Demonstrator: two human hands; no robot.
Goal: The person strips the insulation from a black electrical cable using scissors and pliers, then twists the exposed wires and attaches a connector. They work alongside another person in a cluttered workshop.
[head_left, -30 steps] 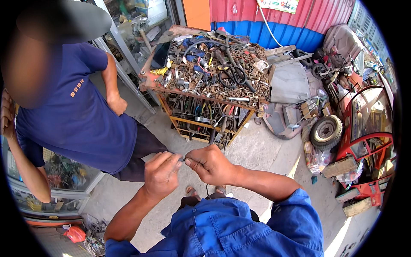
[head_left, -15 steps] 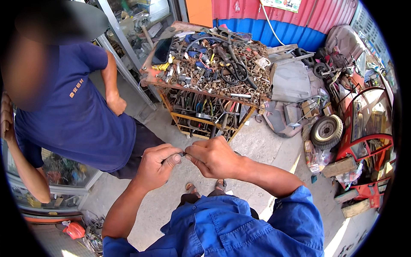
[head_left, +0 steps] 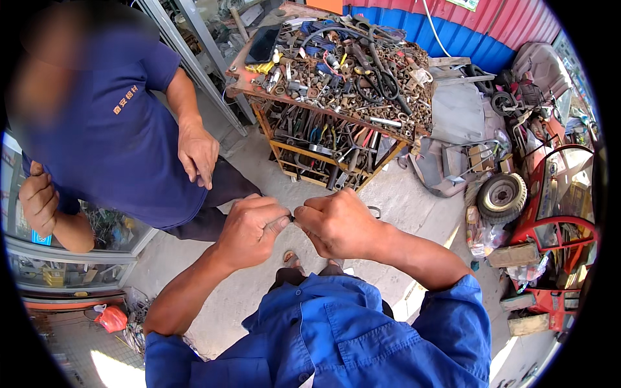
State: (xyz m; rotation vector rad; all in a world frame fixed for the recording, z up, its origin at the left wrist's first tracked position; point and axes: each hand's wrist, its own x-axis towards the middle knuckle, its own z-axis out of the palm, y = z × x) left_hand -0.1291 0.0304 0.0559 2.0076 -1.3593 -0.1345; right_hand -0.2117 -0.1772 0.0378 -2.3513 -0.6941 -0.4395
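My left hand [head_left: 251, 231] and my right hand [head_left: 336, 225] meet in front of me, thumbs and fingers pinched together. A small dark piece [head_left: 292, 219] shows between the fingertips of both hands. Most of it is covered, so its kind is unclear. Past the right hand's knuckles, a thin dark curved end [head_left: 374, 211] sticks out; whether it belongs to the held piece I cannot tell. Beyond my hands stands a rusty metal workbench [head_left: 323, 107], its top heaped with bolts, nuts [head_left: 317, 92] and a black cable [head_left: 390, 84].
A person in a dark blue shirt [head_left: 123, 149] stands close at my left. Pliers and other hand tools [head_left: 317, 132] fill the bench's lower shelf. To the right are a small wheel [head_left: 502, 197], a red vehicle door [head_left: 559, 194] and scrap. Glass cabinets [head_left: 71, 265] stand at the left.
The other person's near hand has come away from the hip and hangs lower; their other hand has dropped from the head. My hands stay together at the piece, while the view has shifted slightly.
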